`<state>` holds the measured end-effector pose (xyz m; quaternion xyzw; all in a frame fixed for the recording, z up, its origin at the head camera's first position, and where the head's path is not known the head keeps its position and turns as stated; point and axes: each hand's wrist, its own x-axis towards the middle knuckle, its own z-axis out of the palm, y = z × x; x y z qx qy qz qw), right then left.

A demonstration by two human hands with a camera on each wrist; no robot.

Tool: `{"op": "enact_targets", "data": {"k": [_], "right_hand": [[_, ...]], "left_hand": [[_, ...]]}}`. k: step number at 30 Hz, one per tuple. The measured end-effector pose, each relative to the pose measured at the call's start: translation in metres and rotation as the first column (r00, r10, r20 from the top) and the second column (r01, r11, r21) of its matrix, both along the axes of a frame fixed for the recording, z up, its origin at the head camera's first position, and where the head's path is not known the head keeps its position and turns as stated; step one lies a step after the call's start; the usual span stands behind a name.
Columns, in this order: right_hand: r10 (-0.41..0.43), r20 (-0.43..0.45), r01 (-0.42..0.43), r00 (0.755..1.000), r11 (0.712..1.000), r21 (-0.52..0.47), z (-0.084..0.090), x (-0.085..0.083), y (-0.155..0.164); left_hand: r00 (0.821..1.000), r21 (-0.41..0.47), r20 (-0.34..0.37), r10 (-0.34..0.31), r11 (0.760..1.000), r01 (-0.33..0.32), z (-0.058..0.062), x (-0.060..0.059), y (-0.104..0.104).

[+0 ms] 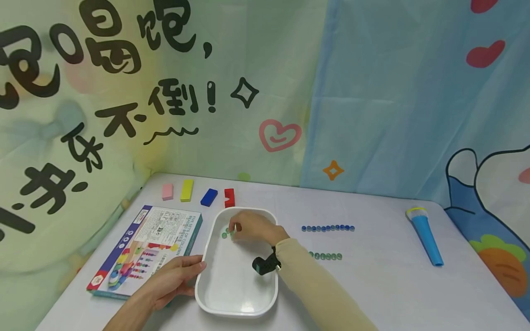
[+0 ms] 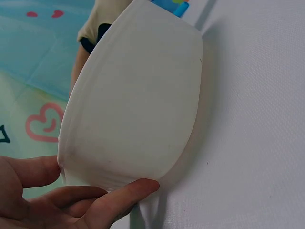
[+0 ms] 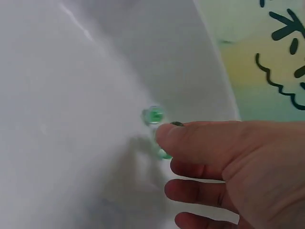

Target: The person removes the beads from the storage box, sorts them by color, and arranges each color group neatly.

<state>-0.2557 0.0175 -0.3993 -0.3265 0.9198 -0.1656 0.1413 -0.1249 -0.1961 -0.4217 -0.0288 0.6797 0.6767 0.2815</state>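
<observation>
While the left hand (image 1: 174, 278) steadies the white tray (image 1: 215, 301) with its fingers curled against the near left rim, the right hand (image 1: 252, 226) reaches into the tray's far end, where a few small green glass beads (image 1: 225, 235) lie on the bottom. From the right wrist view one green bead (image 3: 153, 115) sits free just beyond the fingertips (image 3: 164, 133), and another shows partly under them; whether the fingers already pinch that bead I cannot tell, though they are bent and close together over it. These beads look hard, smooth and very light, so they probably roll and slip easily on the glossy tray floor. A fingertip pinch from above, thumb on one side and forefinger on the other, seems the surest hold. The tray itself looks stiff and light, likely to slide on the table (image 1: 372, 294) unless braced at its rim. Out on the table, well apart from the tray, a row of blue beads (image 1: 327, 228) and a shorter row of green beads (image 1: 325, 256) lie in lines
</observation>
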Motion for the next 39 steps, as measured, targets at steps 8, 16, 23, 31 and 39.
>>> {"op": "enact_targets", "data": {"k": [8, 16, 23, 31, 39], "right_hand": [[0.016, -0.057, -0.024, 0.998, 0.991, -0.135, 0.038, 0.001, 0.056], [-0.034, -0.074, 0.021, 0.997, 0.985, -0.170, 0.044, 0.014, 0.151], [-0.104, -0.076, 0.091, 0.992, 0.983, -0.158, 0.021, 0.030, 0.228], [-0.204, -0.010, 0.201, 0.979, 0.970, -0.136, -0.014, 0.046, 0.276], [-0.188, -0.070, 0.175, 0.980, 0.971, -0.165, -0.033, 0.049, 0.281]], "left_hand": [[1.000, -0.025, 0.007, 0.009, 1.000, -0.009, -0.001, -0.001, 0.002], [1.000, -0.037, 0.007, 0.002, 0.999, -0.002, 0.001, 0.001, -0.001], [1.000, -0.042, 0.009, 0.000, 0.999, 0.001, 0.000, 0.000, -0.001], [1.000, -0.021, 0.007, -0.017, 1.000, 0.017, -0.001, 0.000, -0.001], [1.000, -0.011, 0.002, -0.020, 1.000, 0.020, -0.001, 0.000, -0.002]]}}
